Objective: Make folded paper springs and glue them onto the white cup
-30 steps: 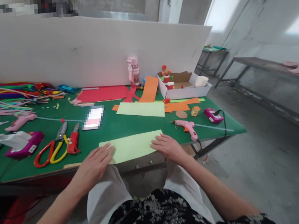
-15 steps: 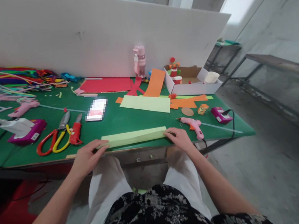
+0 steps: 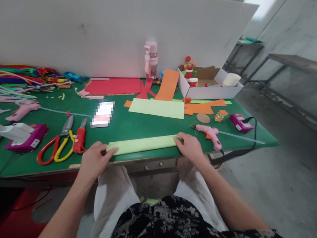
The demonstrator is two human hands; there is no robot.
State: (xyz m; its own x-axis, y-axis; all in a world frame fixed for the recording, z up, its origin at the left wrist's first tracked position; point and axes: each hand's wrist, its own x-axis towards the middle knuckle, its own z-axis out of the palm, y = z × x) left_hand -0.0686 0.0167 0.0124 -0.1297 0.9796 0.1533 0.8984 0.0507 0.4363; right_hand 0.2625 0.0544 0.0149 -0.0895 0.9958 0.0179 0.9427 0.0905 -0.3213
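Observation:
A light green paper sheet (image 3: 142, 144), folded over into a long narrow band, lies along the near edge of the green table (image 3: 137, 126). My left hand (image 3: 94, 161) pinches its left end with thumb and fingers closed on the paper. At the right end my right hand (image 3: 190, 146) grips it the same way. Both forearms reach up from my lap.
Red and yellow scissors (image 3: 54, 146) and a red cutter (image 3: 79, 140) lie left of the paper. A pink glue gun (image 3: 209, 133) lies just right of my right hand. Farther back are another green sheet (image 3: 157, 108), orange and red paper, a white box (image 3: 211, 86), a pink bottle (image 3: 152, 60) and pipe cleaners (image 3: 11, 82).
The flat green sheet has been folded away from me into a narrow band. Both hands went from lying flat on it to pinching its ends. The camera tilted down slightly.

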